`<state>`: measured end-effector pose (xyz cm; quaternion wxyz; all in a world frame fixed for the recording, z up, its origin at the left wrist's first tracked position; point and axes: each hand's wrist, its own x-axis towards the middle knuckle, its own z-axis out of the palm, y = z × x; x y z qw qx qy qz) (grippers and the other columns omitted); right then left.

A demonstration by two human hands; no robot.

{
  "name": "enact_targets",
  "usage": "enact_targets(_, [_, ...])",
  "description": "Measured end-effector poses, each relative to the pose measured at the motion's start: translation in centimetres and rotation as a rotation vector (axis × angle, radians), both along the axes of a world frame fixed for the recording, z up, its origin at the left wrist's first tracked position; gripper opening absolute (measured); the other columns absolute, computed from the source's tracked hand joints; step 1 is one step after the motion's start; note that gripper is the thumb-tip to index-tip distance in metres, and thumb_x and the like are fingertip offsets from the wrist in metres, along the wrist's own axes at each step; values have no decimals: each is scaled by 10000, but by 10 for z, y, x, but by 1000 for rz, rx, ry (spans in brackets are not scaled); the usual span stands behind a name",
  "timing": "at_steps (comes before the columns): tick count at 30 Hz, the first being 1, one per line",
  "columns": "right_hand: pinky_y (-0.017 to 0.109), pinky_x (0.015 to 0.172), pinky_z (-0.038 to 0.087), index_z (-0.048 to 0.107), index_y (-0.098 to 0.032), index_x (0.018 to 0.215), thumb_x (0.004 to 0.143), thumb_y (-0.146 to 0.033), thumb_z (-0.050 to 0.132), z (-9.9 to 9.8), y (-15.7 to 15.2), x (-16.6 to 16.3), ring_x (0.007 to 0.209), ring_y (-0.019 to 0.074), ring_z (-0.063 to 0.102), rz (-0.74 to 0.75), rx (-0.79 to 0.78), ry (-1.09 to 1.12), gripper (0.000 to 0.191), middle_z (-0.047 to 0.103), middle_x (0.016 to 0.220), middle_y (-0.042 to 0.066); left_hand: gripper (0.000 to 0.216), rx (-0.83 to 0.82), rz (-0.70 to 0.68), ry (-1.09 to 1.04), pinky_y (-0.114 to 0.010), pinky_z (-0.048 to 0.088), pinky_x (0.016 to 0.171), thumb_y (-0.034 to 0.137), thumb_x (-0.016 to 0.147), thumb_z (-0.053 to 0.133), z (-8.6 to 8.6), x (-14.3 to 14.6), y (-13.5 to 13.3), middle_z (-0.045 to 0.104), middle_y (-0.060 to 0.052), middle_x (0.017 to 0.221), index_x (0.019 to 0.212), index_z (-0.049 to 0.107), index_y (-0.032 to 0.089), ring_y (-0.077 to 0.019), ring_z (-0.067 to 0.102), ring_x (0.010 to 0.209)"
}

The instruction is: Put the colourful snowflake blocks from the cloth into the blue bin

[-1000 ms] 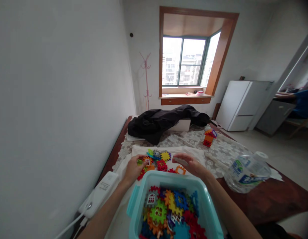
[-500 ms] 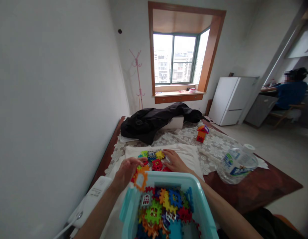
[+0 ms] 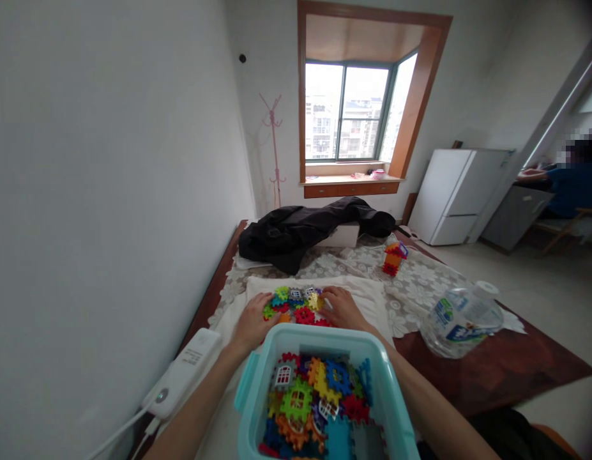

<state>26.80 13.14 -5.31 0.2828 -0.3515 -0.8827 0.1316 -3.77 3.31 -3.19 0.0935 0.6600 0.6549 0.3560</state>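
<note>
A small heap of coloured plastic interlocking blocks (image 3: pixel 296 295) lies on a white cloth (image 3: pixel 367 291), just beyond the bin's far rim. My left hand (image 3: pixel 253 321) rests at the heap's left side, its fingers apart and touching the blocks. On the right side my right hand (image 3: pixel 344 308) is open, with fingertips against the yellow and red pieces. The near edge of the heap is hidden behind the light-blue plastic bin (image 3: pixel 394 390). Inside that bin are many more blocks, such as a green window block (image 3: pixel 296 399) and a blue one (image 3: pixel 338 377).
A small block house (image 3: pixel 394 259) stands on the lace tablecloth (image 3: pixel 420 271). A large clear bottle (image 3: pixel 461 322) is at the right, a white power strip (image 3: pixel 188 370) at the left. Black cloth (image 3: pixel 305 233) covers the table's far end. Another person (image 3: pixel 571 188) sits far right.
My left hand has moved away from the bin's far-left corner to the heap, and the orange block there is gone from the rim. My right hand stays by the heap. The view has shifted slightly.
</note>
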Motion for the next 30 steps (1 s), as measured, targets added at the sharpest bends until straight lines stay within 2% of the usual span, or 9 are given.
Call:
enact_targets(5, [398, 1013, 490, 750, -211, 1094, 1024, -247, 585, 4, 1, -1, 1088, 273, 712, -5, -28, 17, 184, 797, 1128, 97, 311, -20, 28, 1, -531, 496, 1160, 335, 837, 747, 5, 3, -3, 796, -148, 1211, 1111, 774, 190, -355, 685, 1270])
enact_targets(10, [382, 852, 515, 741, -209, 924, 1044, -287, 505, 6, 11, 11, 872, 267, 694, -210, -84, 153, 276, 777, 916, 97, 245, -30, 53, -19, -482, 539, 1076, 361, 877, 711, 10, 3, -5, 806, -118, 1144, 1065, 758, 211, -311, 727, 1130])
enact_targets(12, [379, 844, 530, 738, -212, 967, 1041, -336, 522, 6, 14, 18, 885, 259, 686, -183, -115, 228, 259, 770, 951, 91, 311, -33, 63, -7, -480, 538, 1073, 411, 897, 705, 10, 3, -5, 796, -135, 1174, 1115, 752, 195, -317, 720, 1145])
enact_targets(14, [401, 920, 547, 741, -223, 1121, 1028, -384, 566, 6, 12, 21, 998, 264, 695, -85, -134, 251, 255, 772, 1101, 98, 440, -23, 60, 19, -488, 518, 1110, 469, 892, 732, 7, 3, -4, 772, -161, 1262, 1217, 737, 173, -331, 695, 1216])
enact_targets(17, [492, 1124, 482, 659, -253, 1413, 971, -408, 675, 4, 4, 16, 1289, 316, 628, 49, -114, 161, 469, 690, 1427, 131, 542, -17, 40, 82, -505, 474, 1175, 489, 861, 781, 1, 2, -2, 732, -177, 1373, 1297, 728, 171, -349, 647, 1316])
enact_targets(19, [527, 1188, 428, 634, -255, 1466, 953, -381, 710, 3, -1, 8, 1385, 342, 573, 95, -89, 85, 533, 641, 1512, 144, 509, -13, 37, 119, -505, 466, 1187, 479, 854, 795, -1, 3, -1, 728, -166, 1390, 1272, 752, 193, -350, 643, 1326])
enact_targets(24, [458, 1073, 508, 727, -202, 1265, 956, -348, 708, 1, -3, -3, 1206, 319, 671, 64, -61, 46, 342, 739, 1307, 148, 369, -2, 58, 108, -498, 482, 1164, 474, 899, 743, 6, 9, -2, 756, -158, 1322, 1139, 795, 200, -344, 677, 1270])
enact_targets(28, [438, 987, 533, 713, -202, 1230, 941, -380, 691, 1, 0, 3, 1048, 294, 703, -76, -114, 116, 340, 773, 1169, 123, 204, 6, 43, 22, -482, 514, 1124, 412, 918, 694, 9, 7, -3, 784, -124, 1228, 942, 778, 227, -311, 711, 1201])
enact_targets(30, [429, 935, 546, 715, -216, 1172, 926, -438, 687, 1, 2, 6, 963, 278, 706, -131, -191, 206, 333, 780, 1099, 98, 184, 20, 40, -9, -471, 527, 1108, 401, 901, 709, 8, 5, -3, 795, -106, 1201, 965, 773, 241, -297, 722, 1174])
